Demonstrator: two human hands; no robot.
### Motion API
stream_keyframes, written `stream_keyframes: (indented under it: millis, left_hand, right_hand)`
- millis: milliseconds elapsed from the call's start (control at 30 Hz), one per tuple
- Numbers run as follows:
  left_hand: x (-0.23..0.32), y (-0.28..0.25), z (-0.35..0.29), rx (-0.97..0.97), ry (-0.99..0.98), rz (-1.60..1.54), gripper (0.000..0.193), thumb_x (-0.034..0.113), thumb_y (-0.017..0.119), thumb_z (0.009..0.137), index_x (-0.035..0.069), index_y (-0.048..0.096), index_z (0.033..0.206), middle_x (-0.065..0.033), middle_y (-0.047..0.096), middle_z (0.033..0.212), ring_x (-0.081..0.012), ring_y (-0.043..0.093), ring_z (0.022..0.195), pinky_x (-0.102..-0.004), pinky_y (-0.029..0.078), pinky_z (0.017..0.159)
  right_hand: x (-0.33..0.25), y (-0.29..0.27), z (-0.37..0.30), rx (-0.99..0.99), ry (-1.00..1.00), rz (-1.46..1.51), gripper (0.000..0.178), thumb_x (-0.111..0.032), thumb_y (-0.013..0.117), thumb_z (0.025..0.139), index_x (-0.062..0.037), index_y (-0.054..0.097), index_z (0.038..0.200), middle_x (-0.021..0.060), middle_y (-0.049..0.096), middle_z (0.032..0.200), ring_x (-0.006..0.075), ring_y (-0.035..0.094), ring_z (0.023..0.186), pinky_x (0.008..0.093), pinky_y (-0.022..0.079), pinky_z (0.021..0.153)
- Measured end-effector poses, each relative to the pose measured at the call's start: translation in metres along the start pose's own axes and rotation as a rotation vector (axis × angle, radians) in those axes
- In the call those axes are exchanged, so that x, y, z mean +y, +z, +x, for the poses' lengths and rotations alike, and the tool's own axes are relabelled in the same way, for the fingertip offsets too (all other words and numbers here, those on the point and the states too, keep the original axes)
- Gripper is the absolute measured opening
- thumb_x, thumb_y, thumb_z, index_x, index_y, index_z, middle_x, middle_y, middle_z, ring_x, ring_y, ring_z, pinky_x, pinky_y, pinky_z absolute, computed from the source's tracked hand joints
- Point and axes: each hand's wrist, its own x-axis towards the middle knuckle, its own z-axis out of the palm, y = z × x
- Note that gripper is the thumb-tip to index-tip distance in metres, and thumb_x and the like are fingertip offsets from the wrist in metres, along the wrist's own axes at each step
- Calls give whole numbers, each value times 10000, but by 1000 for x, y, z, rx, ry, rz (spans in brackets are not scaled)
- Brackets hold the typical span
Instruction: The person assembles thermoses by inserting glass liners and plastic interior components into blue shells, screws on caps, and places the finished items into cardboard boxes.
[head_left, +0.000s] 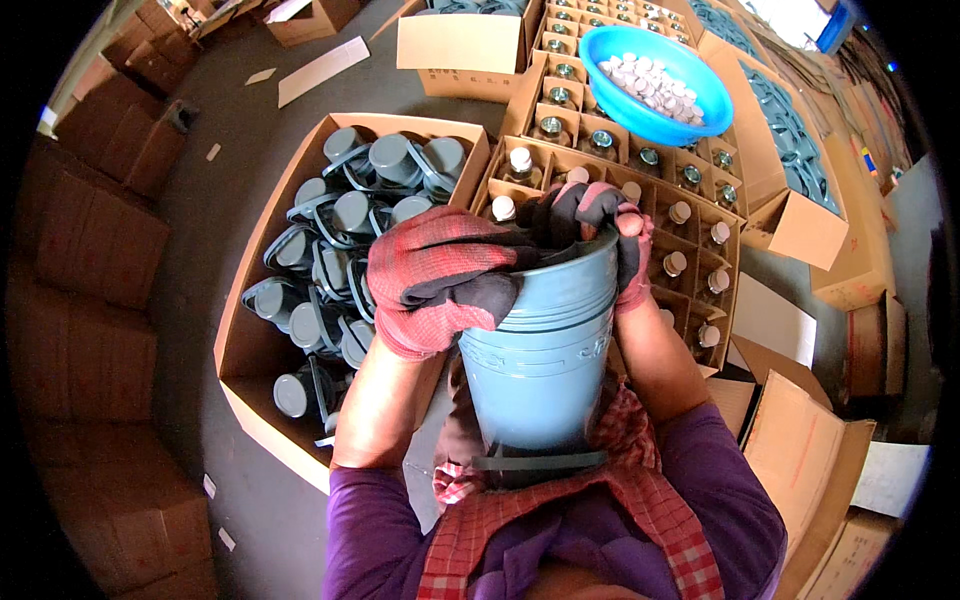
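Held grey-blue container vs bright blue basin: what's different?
Shape: the grey-blue container is tall and tapers downward; the bright blue basin is wide and shallow.
Colour: the container is muted, the basin vivid.
Support: the container is held near its top by the left hand and right hand; the basin sits over the bottle carton, untouched by either.
Shared: both are bluish, with rounded walls.

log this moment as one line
left gloved hand: on rim of blue-grey bucket | right gloved hand: at same rim | ahead: capped bottles in divided carton
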Motion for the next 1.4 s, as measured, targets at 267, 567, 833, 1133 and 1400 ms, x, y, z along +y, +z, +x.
stream_keyframes:
  millis: [267, 567, 833, 1133, 1400]
  left_hand:
    - [52, 0, 29, -439, -202, 470, 656, 481, 778, 484, 85, 586, 970, -112, 604, 810, -325, 609, 704, -383, 488, 614]
    - [50, 10, 5, -374, -232, 607, 555, 405, 706, 545, 80, 587, 979, -129, 606, 860, -337, 601, 775, -412, 474, 657]
    - [29, 3, -15, -106, -404, 128, 511, 489, 599, 753, -1, 605, 896, -147, 624, 848, -289, 623, 811, -351, 473, 721]
    - [55, 36, 29, -294, -194, 586, 442, 426, 642, 736, 23, 635, 917, -155, 615, 893, -321, 587, 842, -372, 452, 808]
    - [13, -18, -7, -157, -379, -8, 460, 456, 639, 747, 27, 630, 912, -129, 646, 855, -329, 611, 888, -410, 411, 907]
  right_hand:
    - [-44, 21, -6, -155, -100, -506, 790, -715, 513, 717, 30, 577, 974, 95, 579, 886, 211, 572, 819, 314, 442, 747]
    - [-21, 18, -17, -40, 12, -539, 467, -433, 490, 872, 25, 581, 855, 109, 602, 844, 223, 572, 797, 339, 449, 740]
    - [46, -8, -27, 46, 545, 524, 1021, -774, 319, 747, 48, 299, 1354, 155, 442, 1321, 241, 453, 1187, 361, 329, 1027]
    - [53, -14, -16, -7, 449, 913, 955, -697, 451, 767, 17, 269, 1374, 152, 477, 1268, 252, 501, 1098, 377, 387, 969]
    - [-12, -7, -9, -120, 333, 97, 1011, -780, 426, 704, 30, 390, 1309, 145, 534, 1222, 228, 548, 1044, 382, 416, 945]
